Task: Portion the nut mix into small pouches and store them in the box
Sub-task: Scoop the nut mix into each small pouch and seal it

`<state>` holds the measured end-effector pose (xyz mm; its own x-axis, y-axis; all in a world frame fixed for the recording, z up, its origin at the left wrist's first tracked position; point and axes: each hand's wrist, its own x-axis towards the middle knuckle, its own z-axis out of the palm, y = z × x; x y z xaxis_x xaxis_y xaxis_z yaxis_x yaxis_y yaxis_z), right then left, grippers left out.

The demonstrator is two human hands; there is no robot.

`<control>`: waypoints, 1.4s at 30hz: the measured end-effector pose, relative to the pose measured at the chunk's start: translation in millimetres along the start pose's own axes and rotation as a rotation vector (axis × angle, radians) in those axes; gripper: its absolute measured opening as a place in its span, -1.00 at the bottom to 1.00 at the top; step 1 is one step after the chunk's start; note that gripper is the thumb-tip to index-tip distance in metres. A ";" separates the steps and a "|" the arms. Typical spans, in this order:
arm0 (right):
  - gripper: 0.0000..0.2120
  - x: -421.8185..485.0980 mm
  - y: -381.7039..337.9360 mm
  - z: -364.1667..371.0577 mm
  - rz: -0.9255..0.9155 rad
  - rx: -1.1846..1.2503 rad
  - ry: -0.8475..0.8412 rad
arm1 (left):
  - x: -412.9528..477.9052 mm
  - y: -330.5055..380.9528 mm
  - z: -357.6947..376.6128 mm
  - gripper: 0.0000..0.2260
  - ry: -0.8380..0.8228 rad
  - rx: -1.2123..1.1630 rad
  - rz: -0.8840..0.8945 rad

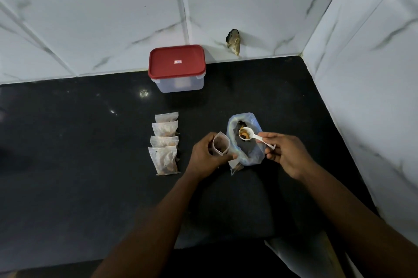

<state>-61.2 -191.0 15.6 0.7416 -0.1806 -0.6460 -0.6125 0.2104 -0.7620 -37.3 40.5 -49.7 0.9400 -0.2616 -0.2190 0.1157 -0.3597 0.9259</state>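
My left hand (204,155) grips a small clear pouch (221,147), held upright with its mouth open and some nuts inside. My right hand (285,153) pinches the handle of a white plastic spoon (251,136). The spoon's bowl holds a few nuts and hovers over the open bluish bag of nut mix (248,155), just right of the pouch. Several filled pouches (164,143) lie in an overlapping column to the left. The clear storage box (181,84) stands at the back against the wall with its red lid (176,61) on.
The black countertop (79,153) meets white marble-look wall tiles (90,17) at the back and at the right, forming a corner. A dark broken hole (234,41) shows in the back wall. The counter's front edge runs near the bottom of the view.
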 end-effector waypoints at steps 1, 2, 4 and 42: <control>-0.80 -2.2 -1.2 0.0 -0.017 0.006 -0.023 | 0.7 -0.7 -0.2 -0.52 0.006 0.001 0.010; -0.81 -4.5 -2.2 1.0 -0.031 0.012 -0.052 | 1.0 -1.3 -0.6 -0.51 0.009 0.005 0.019; -0.80 -9.5 -4.3 4.7 -0.065 0.018 -0.108 | 1.6 -2.0 -1.5 -0.47 0.014 0.013 0.029; -0.79 4.1 15.4 1.7 -0.481 -0.391 0.230 | -0.4 -2.5 1.0 -0.51 0.050 0.044 0.047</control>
<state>-67.0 -186.9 1.3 0.9066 -0.3770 -0.1897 -0.3138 -0.3014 -0.9004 -38.4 40.6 -52.3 0.9590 -0.2346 -0.1589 0.0576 -0.3877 0.9200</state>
